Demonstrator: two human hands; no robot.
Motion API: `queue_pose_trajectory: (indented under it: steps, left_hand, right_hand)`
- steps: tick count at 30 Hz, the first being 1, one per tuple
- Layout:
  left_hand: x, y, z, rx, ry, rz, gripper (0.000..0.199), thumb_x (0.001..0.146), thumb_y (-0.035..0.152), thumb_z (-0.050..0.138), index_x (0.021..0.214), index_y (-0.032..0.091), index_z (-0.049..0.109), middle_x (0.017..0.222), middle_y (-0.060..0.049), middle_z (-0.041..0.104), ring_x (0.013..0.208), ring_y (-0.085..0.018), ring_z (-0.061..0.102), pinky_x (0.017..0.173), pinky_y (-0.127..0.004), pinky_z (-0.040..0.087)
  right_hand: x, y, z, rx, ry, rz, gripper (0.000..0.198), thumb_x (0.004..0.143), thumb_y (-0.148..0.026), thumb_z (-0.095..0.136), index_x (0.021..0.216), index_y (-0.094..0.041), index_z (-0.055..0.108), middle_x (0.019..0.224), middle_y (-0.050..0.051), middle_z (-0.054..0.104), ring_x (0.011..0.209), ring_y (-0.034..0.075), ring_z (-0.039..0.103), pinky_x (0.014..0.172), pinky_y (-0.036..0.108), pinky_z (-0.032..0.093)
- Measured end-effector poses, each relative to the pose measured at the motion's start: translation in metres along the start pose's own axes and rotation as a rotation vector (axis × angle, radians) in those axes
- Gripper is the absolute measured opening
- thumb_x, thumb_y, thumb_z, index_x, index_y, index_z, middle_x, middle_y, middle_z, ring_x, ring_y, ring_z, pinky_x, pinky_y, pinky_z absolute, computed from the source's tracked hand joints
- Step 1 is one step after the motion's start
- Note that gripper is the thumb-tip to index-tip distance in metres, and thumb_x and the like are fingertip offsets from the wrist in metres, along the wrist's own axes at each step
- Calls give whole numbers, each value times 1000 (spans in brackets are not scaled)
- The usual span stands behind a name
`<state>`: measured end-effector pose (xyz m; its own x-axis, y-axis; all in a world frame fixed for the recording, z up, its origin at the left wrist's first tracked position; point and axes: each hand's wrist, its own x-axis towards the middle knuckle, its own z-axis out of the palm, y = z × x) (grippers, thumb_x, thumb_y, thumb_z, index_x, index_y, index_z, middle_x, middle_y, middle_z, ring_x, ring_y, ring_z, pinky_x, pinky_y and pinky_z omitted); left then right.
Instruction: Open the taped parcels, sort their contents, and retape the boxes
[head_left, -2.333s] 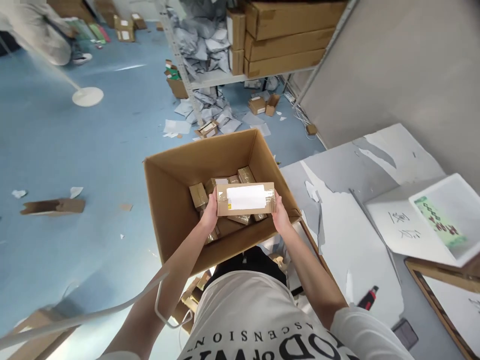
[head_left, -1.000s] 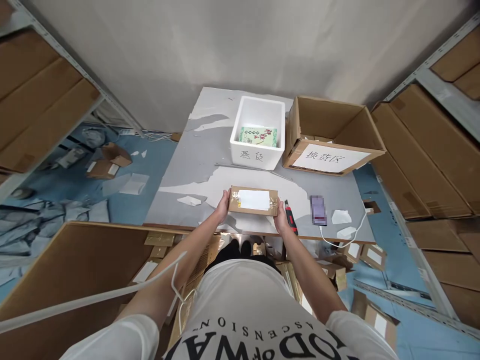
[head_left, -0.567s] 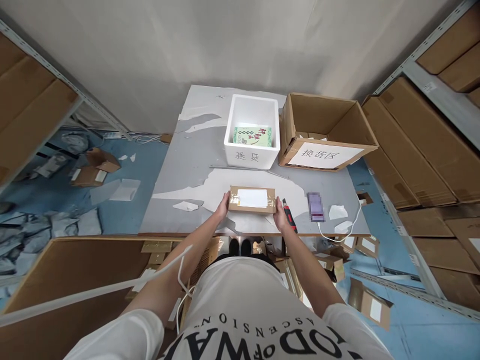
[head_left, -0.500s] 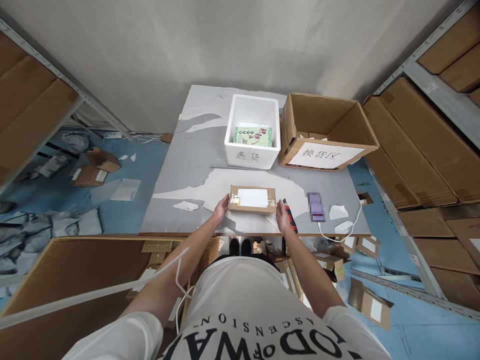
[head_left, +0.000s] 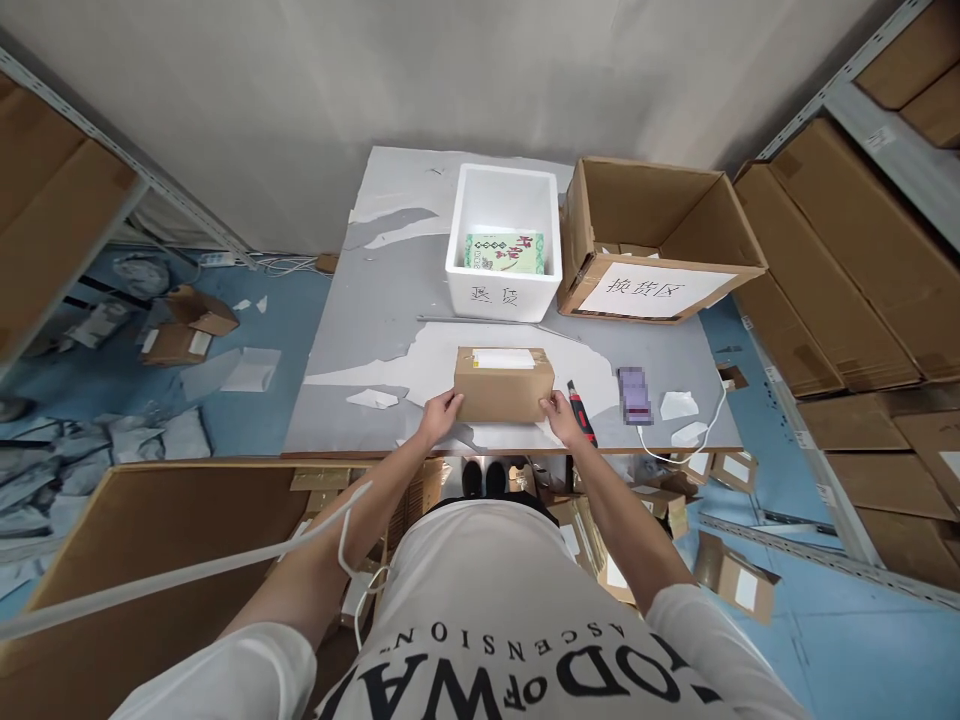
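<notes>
A brown cardboard box (head_left: 501, 395) with a white label and clear tape on its top is gripped between my two hands over the table's front part. My left hand (head_left: 441, 414) holds its left end, and my right hand (head_left: 560, 416) holds its lower right corner. The box is tilted, so its plain brown side faces me and the label is seen at a slant. Just right of my right hand lies a red and black utility knife (head_left: 581, 414). Whether the box's underside touches the table cannot be made out.
Behind the box stand a white foam box (head_left: 504, 296) with a green printed packet (head_left: 504, 253) inside and a large open carton (head_left: 664, 290) with a handwritten sign. A purple phone (head_left: 634, 395) on a white cable lies at right. Paper scraps (head_left: 373, 399) lie on the grey table (head_left: 375, 330).
The box has been tipped so that its side now faces me and its labelled top turns away. My fingers have closed onto its ends. The view has shifted slightly.
</notes>
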<state>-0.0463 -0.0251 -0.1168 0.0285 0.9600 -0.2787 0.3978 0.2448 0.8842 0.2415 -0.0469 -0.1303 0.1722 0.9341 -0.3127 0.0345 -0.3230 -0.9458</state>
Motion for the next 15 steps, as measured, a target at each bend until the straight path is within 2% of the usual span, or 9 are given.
queue_pose_trajectory:
  steps: [3, 6, 11, 15]
  left_hand:
    - [2, 12, -7, 242, 118, -11, 50, 87, 53, 44, 93, 14, 75, 86, -12, 73, 84, -28, 63, 77, -34, 41]
    - [9, 18, -9, 390, 123, -66, 54, 88, 56, 42, 78, 14, 75, 76, -14, 72, 78, -27, 62, 68, -32, 36]
    - [20, 5, -5, 400, 95, -186, 49, 87, 51, 44, 67, 16, 72, 73, -13, 71, 79, -25, 64, 64, -29, 36]
    - [30, -10, -5, 342, 85, -192, 47, 85, 51, 48, 64, 16, 71, 71, -13, 71, 81, -26, 65, 67, -30, 39]
  right_hand:
    - [-2, -3, 4, -171, 31, 22, 36, 72, -58, 59, 76, -23, 51, 79, 4, 64, 82, 22, 57, 88, 41, 44]
    - [-1, -2, 10, -306, 58, 45, 39, 75, -63, 52, 72, -25, 47, 76, 3, 62, 78, 22, 55, 83, 38, 43]
    - [9, 3, 16, -432, 61, 85, 42, 78, -65, 47, 71, -24, 48, 78, 5, 63, 75, 21, 55, 75, 33, 42]
    - [19, 7, 16, -457, 46, 102, 41, 80, -62, 48, 73, -22, 52, 78, 6, 65, 76, 21, 57, 73, 32, 43]
